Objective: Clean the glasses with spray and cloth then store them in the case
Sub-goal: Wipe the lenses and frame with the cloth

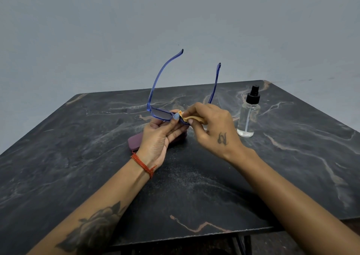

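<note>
You hold the blue translucent plastic glasses [162, 114] above the dark marble-patterned surface [97, 137], a little beyond its middle. Your left hand [159, 137] grips the front frame from below, with the thumb on the upper edge near the bridge and the fingers curled under the lens. Both temple arms are unfolded and point up and away from you, toward 12 o'clock.

Your right hand [212, 126] pinches a small folded tan cloth [194, 118] between thumb and fingers and presses it on the right half of the frame. The lens on that side is hidden behind the cloth and the fingers, so I cannot tell how much of it the cloth covers. The left lens is visible and looks dark.

The maroon oblong glasses case [134, 142] lies flat on the surface directly under your left hand, at about 7 o'clock from the glasses. The hand hides most of it, so I cannot tell if it is open or closed.

The clear plastic spray bottle with a black pump top [248, 114] stands upright on the surface at 3 o'clock from your right hand, near it but apart.

A red thread bracelet [143, 165] is around your left wrist.
</note>
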`<state>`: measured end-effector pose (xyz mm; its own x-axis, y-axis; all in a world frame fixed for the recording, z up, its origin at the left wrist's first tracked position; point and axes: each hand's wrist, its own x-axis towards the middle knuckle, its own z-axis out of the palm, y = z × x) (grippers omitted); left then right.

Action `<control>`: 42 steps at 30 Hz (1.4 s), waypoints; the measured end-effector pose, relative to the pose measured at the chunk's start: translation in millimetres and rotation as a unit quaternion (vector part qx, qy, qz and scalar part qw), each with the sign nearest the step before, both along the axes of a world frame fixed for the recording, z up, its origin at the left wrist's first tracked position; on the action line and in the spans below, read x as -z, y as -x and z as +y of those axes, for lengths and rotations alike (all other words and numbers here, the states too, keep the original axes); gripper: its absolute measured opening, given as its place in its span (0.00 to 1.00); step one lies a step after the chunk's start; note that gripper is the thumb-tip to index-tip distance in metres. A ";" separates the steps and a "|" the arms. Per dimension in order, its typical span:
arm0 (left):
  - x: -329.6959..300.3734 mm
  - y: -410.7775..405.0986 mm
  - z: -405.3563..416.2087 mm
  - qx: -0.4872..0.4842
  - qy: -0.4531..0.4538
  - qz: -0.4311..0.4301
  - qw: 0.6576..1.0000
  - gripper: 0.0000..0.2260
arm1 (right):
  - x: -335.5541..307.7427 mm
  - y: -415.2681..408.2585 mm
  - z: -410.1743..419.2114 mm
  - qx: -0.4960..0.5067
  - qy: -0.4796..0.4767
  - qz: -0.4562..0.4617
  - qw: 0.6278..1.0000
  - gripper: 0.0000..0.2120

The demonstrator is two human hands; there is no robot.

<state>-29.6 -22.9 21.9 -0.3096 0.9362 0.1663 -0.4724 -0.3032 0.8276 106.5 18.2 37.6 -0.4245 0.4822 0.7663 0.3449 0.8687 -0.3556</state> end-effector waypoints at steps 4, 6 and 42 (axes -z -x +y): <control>-0.6 1.4 -0.4 0.005 -0.002 -0.001 1.000 0.11 | -3.3 -3.9 3.6 -0.011 0.011 0.021 1.000 0.08; -1.4 2.3 0.5 -0.002 -0.004 -0.006 1.000 0.10 | -5.5 -6.2 5.2 -0.017 0.012 0.033 0.999 0.09; -2.6 2.1 -1.3 -0.019 -0.002 0.009 1.000 0.11 | -4.9 -12.4 15.8 0.043 -0.096 -0.062 0.993 0.08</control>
<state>-31.7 -24.3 24.5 -0.3424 0.9229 0.1762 -0.4459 -0.3247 0.8341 118.9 33.9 42.5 -0.4847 0.3713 0.7920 0.4521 0.8815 -0.1366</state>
